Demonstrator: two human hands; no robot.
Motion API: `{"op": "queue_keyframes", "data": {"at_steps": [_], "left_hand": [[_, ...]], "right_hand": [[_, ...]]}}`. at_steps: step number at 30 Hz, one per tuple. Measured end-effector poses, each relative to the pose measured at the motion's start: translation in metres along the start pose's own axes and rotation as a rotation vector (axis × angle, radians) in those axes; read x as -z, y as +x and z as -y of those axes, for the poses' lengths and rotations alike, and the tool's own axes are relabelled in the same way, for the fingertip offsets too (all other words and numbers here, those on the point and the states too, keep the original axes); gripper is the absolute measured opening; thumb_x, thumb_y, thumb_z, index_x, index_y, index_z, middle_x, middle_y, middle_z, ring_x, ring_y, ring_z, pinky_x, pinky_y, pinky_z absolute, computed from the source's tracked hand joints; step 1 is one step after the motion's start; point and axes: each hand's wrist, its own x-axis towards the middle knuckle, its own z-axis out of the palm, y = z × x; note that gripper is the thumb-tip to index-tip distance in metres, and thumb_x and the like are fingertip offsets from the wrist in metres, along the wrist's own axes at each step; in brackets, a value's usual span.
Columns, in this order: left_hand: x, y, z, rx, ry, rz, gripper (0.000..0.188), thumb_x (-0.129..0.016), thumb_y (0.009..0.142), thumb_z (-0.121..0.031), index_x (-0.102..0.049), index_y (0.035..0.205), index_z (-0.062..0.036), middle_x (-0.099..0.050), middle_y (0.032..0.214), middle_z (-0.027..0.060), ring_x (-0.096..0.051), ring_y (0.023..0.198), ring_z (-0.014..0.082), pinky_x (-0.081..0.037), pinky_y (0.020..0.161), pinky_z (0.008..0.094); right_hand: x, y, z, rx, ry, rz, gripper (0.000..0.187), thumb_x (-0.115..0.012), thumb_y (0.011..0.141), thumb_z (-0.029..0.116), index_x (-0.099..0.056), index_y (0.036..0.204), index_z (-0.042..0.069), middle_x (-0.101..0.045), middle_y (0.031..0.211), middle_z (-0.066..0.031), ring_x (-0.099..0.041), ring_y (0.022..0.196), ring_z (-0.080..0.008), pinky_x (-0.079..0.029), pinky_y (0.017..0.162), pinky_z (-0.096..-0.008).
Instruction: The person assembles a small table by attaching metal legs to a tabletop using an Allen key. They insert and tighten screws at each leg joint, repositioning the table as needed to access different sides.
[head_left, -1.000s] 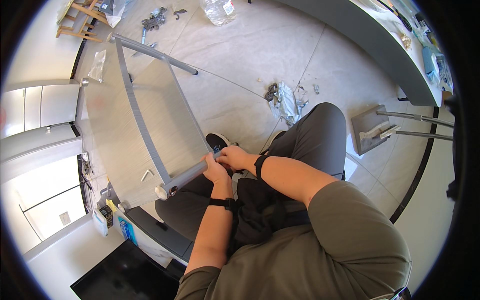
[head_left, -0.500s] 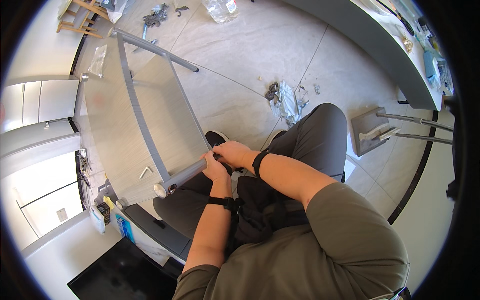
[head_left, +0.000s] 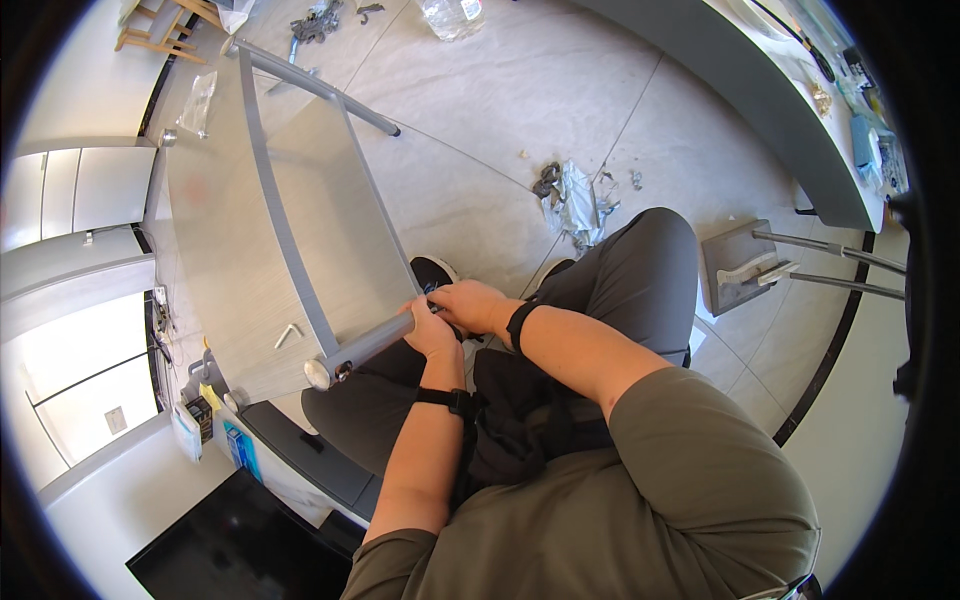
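A partly visible piece of furniture lies tilted in front of me, with a pale wood-grain panel (head_left: 225, 250) and a grey metal frame. My left hand (head_left: 432, 330) is wrapped round the near end of a thick grey metal tube (head_left: 370, 343). Right beside it, my right hand (head_left: 468, 304) has its fingers closed together at the tube's end. A small dark bit shows between the two hands, too hidden to name. A bent L-shaped hex key (head_left: 287, 336) lies loose on the panel near the tube's round foot (head_left: 317, 374).
Crumpled silver wrapping (head_left: 575, 205) lies on the tiled floor ahead of my knee. A mop-like flat tool (head_left: 740, 268) rests at the right. A curved counter (head_left: 790, 130) runs along the upper right. Near my left stands a black screen (head_left: 240, 540); a clear plastic container (head_left: 450, 15) sits far ahead.
The view has shifted slightly, and the furniture appears a little tilted from before. Both hands stay at the tube's end, the right fingers slightly moved.
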Motion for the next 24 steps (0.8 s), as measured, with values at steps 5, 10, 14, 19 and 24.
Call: {"op": "queue_keyframes", "data": {"at_steps": [5,10,14,19,24], "left_hand": [[-0.001,0.002,-0.001,-0.017,0.006,0.024,0.018,-0.056,0.081,-0.014,-0.052,0.094,-0.0026,-0.051,0.090,0.0041,-0.050,0.085,0.0166,-0.043,0.077,0.0315],[-0.003,0.000,-0.005,-0.047,0.016,-0.015,0.017,-0.057,0.081,-0.015,-0.051,0.092,-0.0026,-0.050,0.088,0.0041,-0.050,0.083,0.0168,-0.043,0.075,0.0320],[-0.006,0.001,-0.014,0.006,0.000,0.017,0.019,-0.057,0.081,-0.015,-0.052,0.093,-0.0020,-0.051,0.091,0.0056,-0.051,0.084,0.0181,-0.043,0.076,0.0323],[-0.011,-0.003,-0.027,0.021,-0.013,0.017,0.016,-0.057,0.081,-0.017,-0.053,0.089,-0.0032,-0.050,0.087,0.0045,-0.049,0.081,0.0164,-0.042,0.073,0.0319],[-0.018,-0.002,-0.038,-0.014,0.006,0.000,0.016,-0.057,0.080,-0.016,-0.053,0.086,-0.0017,-0.050,0.083,0.0041,-0.050,0.077,0.0159,-0.042,0.069,0.0312]], "right_hand": [[-0.002,0.001,0.001,0.022,-0.069,-0.039,0.028,-0.052,0.087,0.031,-0.053,0.098,0.006,-0.059,0.092,-0.0146,-0.058,0.089,-0.0329,-0.046,0.078,-0.0416],[-0.002,-0.001,0.007,-0.047,-0.071,-0.107,0.023,-0.054,0.085,0.028,-0.055,0.093,0.006,-0.061,0.087,-0.0159,-0.059,0.083,-0.0336,-0.047,0.074,-0.0420],[-0.001,0.004,0.015,-0.031,0.089,-0.123,0.019,-0.056,0.083,0.024,-0.055,0.087,0.006,-0.061,0.080,-0.0167,-0.059,0.076,-0.0350,-0.047,0.068,-0.0433],[0.008,0.005,0.016,-0.008,0.030,-0.139,0.022,-0.058,0.081,0.025,-0.055,0.091,0.006,-0.062,0.087,-0.0137,-0.059,0.086,-0.0326,-0.045,0.074,-0.0420],[0.008,0.008,0.012,0.046,-0.044,-0.396,0.031,-0.060,0.081,0.029,-0.055,0.102,0.006,-0.060,0.098,-0.0124,-0.055,0.098,-0.0312,-0.041,0.085,-0.0401]]}}
